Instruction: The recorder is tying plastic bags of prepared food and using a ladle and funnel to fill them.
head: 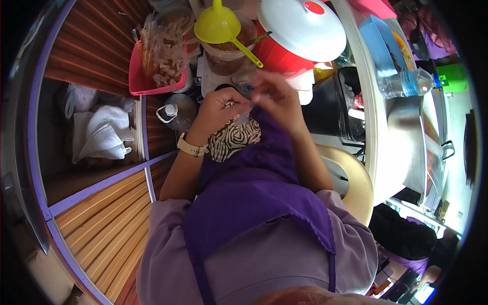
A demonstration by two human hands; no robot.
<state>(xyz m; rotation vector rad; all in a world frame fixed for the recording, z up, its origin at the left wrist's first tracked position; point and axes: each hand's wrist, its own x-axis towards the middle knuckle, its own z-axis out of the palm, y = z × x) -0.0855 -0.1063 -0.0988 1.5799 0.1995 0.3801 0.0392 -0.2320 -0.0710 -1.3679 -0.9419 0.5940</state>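
Note:
My left hand (224,110), with a cream-banded watch on the wrist, pinches a small piece of clear plastic (243,117), apparently a thin bag. Small pale bits show between its fingers, too small to identify. My right hand (277,100) is blurred, its fingertips close beside the plastic; whether they grip it is unclear. Both hands are above my lap, over a purple apron (248,190) and zebra-striped cloth (234,141). Beyond them, a yellow-green plastic funnel (218,24) with a long handle rests upside down over a tub (225,61) of brown liquid.
A pink basket (133,78) of filled clear bags stands ahead left, near a large capped bottle (182,112). Ahead right is a red bucket (270,53) with a white lid (305,28). A black-lined bin (329,106) and white counter (385,152) flank my right.

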